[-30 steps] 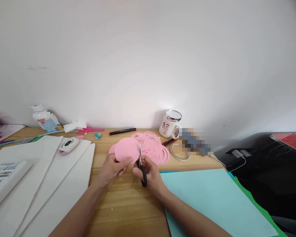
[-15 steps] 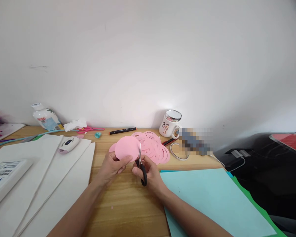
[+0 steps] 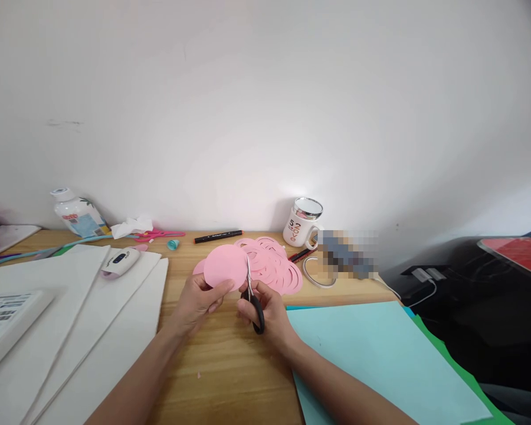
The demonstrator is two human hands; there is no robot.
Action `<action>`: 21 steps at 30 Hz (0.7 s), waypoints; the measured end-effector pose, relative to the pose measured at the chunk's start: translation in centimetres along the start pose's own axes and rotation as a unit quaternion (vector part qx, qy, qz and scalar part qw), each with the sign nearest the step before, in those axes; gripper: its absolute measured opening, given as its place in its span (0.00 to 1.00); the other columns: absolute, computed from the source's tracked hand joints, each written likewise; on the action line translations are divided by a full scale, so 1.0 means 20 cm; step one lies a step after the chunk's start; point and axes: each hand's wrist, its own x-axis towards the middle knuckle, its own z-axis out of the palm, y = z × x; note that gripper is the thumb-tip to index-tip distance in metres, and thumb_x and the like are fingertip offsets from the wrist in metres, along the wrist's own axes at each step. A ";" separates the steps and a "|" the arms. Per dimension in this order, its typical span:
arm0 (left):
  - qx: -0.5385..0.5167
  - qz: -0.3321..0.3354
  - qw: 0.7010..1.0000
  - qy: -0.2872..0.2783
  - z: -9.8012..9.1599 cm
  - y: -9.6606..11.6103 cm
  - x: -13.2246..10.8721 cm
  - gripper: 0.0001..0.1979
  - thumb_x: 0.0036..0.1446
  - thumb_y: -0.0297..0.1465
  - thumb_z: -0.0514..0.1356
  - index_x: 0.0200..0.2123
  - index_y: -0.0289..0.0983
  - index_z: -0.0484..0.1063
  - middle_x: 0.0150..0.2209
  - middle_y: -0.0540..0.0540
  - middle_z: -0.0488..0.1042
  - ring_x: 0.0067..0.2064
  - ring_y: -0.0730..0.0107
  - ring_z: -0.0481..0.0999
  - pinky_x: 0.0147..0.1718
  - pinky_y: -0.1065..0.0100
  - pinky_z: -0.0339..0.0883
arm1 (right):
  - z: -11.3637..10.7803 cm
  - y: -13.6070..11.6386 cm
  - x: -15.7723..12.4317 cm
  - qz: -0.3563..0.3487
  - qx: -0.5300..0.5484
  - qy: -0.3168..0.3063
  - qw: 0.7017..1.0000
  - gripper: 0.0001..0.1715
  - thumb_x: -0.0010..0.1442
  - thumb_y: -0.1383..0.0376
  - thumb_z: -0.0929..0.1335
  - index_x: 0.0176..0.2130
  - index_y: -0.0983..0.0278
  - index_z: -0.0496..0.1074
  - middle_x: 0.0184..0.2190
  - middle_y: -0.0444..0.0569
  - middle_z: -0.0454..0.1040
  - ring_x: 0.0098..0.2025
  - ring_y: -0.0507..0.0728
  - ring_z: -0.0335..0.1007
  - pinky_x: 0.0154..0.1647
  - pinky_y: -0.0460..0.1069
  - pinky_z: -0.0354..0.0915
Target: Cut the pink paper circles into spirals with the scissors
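Note:
Between thumb and fingers, my left hand (image 3: pixel 202 299) pinches the lower edge of a round pink paper disc (image 3: pixel 225 265). My right hand (image 3: pixel 265 310) is closed on black-handled scissors (image 3: pixel 256 310), whose blades point away from me along the disc's right edge. Whether the blades touch the paper I cannot tell. Behind the disc, a heap of pink paper cut-outs (image 3: pixel 274 268) with curved slits lies on the wooden table (image 3: pixel 230 378).
White sheets (image 3: pixel 119 330) with a boxed item (image 3: pixel 9 321) and a white device (image 3: pixel 123 261) lie left. Light blue paper (image 3: pixel 380 348) lies right. Along the wall stand a bottle (image 3: pixel 80 213), pink scissors (image 3: pixel 159 234), a marker (image 3: pixel 218 236) and a mug (image 3: pixel 303 224).
The whole view has shifted slightly, so things sit a little further left. Both hands keep their holds on the disc and scissors, with hardly any other movement.

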 end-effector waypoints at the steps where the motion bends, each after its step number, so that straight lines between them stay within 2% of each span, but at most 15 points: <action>1: -0.004 0.004 1.000 -0.001 0.00 0.00 0.00 0.18 0.38 0.38 0.65 0.13 0.35 0.60 0.08 0.58 0.54 0.14 0.84 0.49 0.16 0.74 0.41 | 0.00 0.00 0.00 0.003 0.000 0.001 1.000 0.21 0.46 0.53 0.72 0.32 0.63 0.63 0.16 0.35 0.60 0.17 0.47 0.53 0.17 0.43 0.52; 5: -0.028 0.010 0.999 -0.013 0.00 -0.01 0.00 0.18 0.40 0.38 0.64 0.14 0.35 0.60 0.10 0.56 0.58 0.13 0.84 0.52 0.15 0.75 0.43 | 0.00 0.01 0.00 0.005 0.008 0.006 1.000 0.21 0.46 0.53 0.72 0.32 0.63 0.63 0.15 0.35 0.61 0.16 0.47 0.55 0.17 0.43 0.54; 10: -0.076 -0.013 0.996 -0.043 0.01 0.00 -0.01 0.17 0.44 0.41 0.63 0.19 0.34 0.65 0.15 0.53 0.66 0.12 0.82 0.57 0.12 0.74 0.45 | 0.00 0.02 0.00 0.010 0.027 0.011 1.000 0.21 0.45 0.53 0.73 0.31 0.62 0.63 0.15 0.35 0.61 0.14 0.47 0.54 0.15 0.43 0.52; 16: -0.061 -0.012 0.998 -0.027 0.02 -0.01 -0.02 0.16 0.40 0.37 0.66 0.16 0.33 0.64 0.11 0.56 0.59 0.14 0.83 0.53 0.14 0.75 0.44 | 0.01 0.03 -0.01 0.026 0.044 -0.003 0.999 0.22 0.44 0.54 0.73 0.31 0.62 0.63 0.15 0.35 0.61 0.15 0.47 0.53 0.17 0.43 0.51; 21: -0.013 -0.012 0.999 -0.031 0.01 -0.01 -0.01 0.16 0.40 0.35 0.66 0.15 0.34 0.62 0.10 0.58 0.56 0.15 0.83 0.50 0.16 0.74 0.42 | 0.01 -0.01 -0.01 -0.002 0.036 -0.001 0.999 0.21 0.42 0.57 0.75 0.32 0.63 0.65 0.22 0.39 0.63 0.22 0.48 0.55 0.21 0.44 0.51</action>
